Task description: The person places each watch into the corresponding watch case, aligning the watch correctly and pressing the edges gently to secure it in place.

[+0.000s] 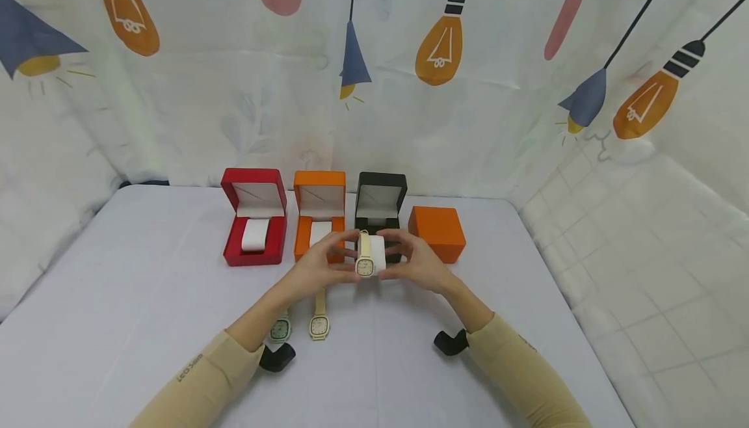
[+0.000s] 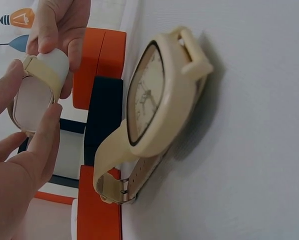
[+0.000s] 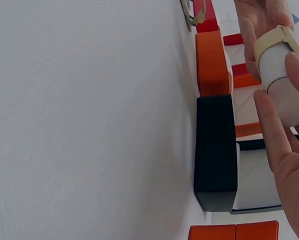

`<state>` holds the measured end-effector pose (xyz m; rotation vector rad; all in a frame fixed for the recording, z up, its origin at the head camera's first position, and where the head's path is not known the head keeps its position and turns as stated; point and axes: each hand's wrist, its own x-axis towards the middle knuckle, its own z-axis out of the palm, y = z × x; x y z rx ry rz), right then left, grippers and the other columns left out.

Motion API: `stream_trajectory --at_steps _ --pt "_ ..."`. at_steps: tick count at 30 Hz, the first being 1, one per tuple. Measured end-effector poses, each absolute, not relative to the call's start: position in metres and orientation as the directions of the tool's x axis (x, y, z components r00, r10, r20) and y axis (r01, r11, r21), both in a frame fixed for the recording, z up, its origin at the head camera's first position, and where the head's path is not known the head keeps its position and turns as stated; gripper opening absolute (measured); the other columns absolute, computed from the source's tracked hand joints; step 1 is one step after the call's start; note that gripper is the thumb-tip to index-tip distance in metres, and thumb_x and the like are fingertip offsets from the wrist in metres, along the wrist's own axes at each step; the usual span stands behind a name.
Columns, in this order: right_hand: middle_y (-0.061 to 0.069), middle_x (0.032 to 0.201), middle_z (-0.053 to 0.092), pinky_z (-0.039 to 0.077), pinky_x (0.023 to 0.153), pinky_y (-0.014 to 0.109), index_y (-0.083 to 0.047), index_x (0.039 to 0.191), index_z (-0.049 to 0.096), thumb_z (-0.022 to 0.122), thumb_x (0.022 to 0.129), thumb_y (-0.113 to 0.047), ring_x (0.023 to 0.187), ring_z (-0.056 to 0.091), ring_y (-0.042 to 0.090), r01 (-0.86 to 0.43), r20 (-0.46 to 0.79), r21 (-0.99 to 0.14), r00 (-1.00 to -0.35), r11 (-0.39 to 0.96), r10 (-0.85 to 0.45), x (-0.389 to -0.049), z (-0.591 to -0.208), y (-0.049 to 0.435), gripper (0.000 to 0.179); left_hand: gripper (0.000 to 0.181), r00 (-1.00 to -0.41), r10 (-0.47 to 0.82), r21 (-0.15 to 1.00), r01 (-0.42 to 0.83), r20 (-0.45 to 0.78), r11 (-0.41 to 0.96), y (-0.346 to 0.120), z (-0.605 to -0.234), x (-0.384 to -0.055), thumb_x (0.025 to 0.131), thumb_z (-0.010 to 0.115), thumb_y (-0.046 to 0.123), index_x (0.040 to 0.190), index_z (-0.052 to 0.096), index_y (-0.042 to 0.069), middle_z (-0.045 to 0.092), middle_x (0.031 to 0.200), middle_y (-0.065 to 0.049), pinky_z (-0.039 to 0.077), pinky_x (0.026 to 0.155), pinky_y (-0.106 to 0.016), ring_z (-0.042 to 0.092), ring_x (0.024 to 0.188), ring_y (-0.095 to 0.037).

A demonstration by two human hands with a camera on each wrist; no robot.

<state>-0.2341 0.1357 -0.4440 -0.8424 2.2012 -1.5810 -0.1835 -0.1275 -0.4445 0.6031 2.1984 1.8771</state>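
Above the front of the open black watch box (image 1: pixel 381 188), both hands hold a cream watch (image 1: pixel 365 264) and a white watch cushion (image 1: pixel 378 252). The watch strap loops around the left part of the cushion. My left hand (image 1: pixel 328 264) pinches the watch from its left side, and my right hand (image 1: pixel 420 264) grips the cushion's right end between thumb and fingers. Closer to me on the table lie another cream watch (image 1: pixel 319 325), large in the left wrist view (image 2: pixel 152 100), and a pale green watch (image 1: pixel 281 328), partly covered by the left forearm.
To the left stand an open red box (image 1: pixel 229 246) and an open orange box (image 1: pixel 302 236), each with a white cushion inside. A shut orange box (image 1: pixel 437 233) sits right of the black one. Behind the white-covered table (image 1: pixel 380 363) hangs a printed curtain (image 1: pixel 234 90).
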Motion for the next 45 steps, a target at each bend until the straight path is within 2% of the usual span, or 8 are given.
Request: stream_trajectory --at_steps 7,14,26,32,40,45 --pt "0.002 0.142 0.054 0.060 0.086 0.039 -0.014 0.144 0.055 0.090 0.079 -0.005 0.113 0.062 0.028 -0.289 0.096 -0.929 -0.790 0.230 -0.606 -0.231 -0.444 0.133 0.074 0.085 -0.900 0.419 0.972 0.195 0.124 0.132 -0.129 -0.447 -0.182 0.085 0.083 0.002 0.157 0.039 0.010 0.038 0.157 -0.013 0.055 0.095 -0.034 0.056 0.126 -0.034" --pt "0.002 0.142 0.055 0.060 0.086 0.037 -0.013 0.144 0.055 0.090 0.078 -0.005 0.112 0.063 0.028 -0.294 0.105 -0.928 -0.796 0.230 -0.596 -0.230 -0.447 0.131 0.075 0.085 -0.896 0.424 0.970 0.203 0.129 0.133 -0.131 -0.448 -0.180 0.086 0.083 0.004 0.158 0.038 0.009 0.039 0.156 -0.014 0.055 0.095 -0.033 0.056 0.127 -0.035" --pt "0.003 0.141 0.056 0.060 0.084 0.036 -0.012 0.142 0.056 0.090 0.077 -0.003 0.111 0.065 0.026 -0.297 0.110 -0.926 -0.805 0.234 -0.583 -0.227 -0.447 0.126 0.074 0.086 -0.908 0.405 0.965 0.190 0.104 0.178 -0.132 -0.449 -0.178 0.086 0.084 0.008 0.159 0.039 0.017 0.040 0.156 -0.009 0.056 0.095 -0.039 0.059 0.125 -0.031" --pt "0.003 0.142 0.056 0.061 0.084 0.036 -0.011 0.143 0.055 0.090 0.077 -0.002 0.110 0.066 0.024 -0.307 0.114 -0.925 -0.788 0.226 -0.605 -0.225 -0.449 0.119 0.075 0.088 -0.893 0.435 0.966 0.200 0.111 0.164 -0.131 -0.452 -0.181 0.086 0.084 0.008 0.160 0.035 0.012 0.035 0.161 -0.012 0.056 0.095 -0.039 0.056 0.125 -0.038" --pt "0.003 0.142 0.055 0.060 0.084 0.035 -0.011 0.144 0.054 0.090 0.077 -0.001 0.110 0.066 0.023 -0.309 0.104 -0.919 -0.789 0.244 -0.606 -0.225 -0.450 0.120 0.077 0.085 -0.905 0.411 0.966 0.195 0.110 0.171 -0.130 -0.456 -0.182 0.085 0.085 0.011 0.157 0.040 0.013 0.039 0.158 -0.011 0.056 0.096 -0.041 0.052 0.129 -0.039" --pt "0.004 0.142 0.056 0.060 0.085 0.035 -0.009 0.145 0.053 0.089 0.078 -0.002 0.111 0.066 0.023 -0.302 0.095 -0.920 -0.788 0.248 -0.609 -0.226 -0.450 0.121 0.076 0.075 -0.893 0.405 0.949 0.277 0.196 0.150 -0.128 -0.455 -0.180 0.084 0.085 0.007 0.150 0.049 0.015 0.040 0.152 -0.011 0.049 0.103 -0.052 0.044 0.135 -0.039"
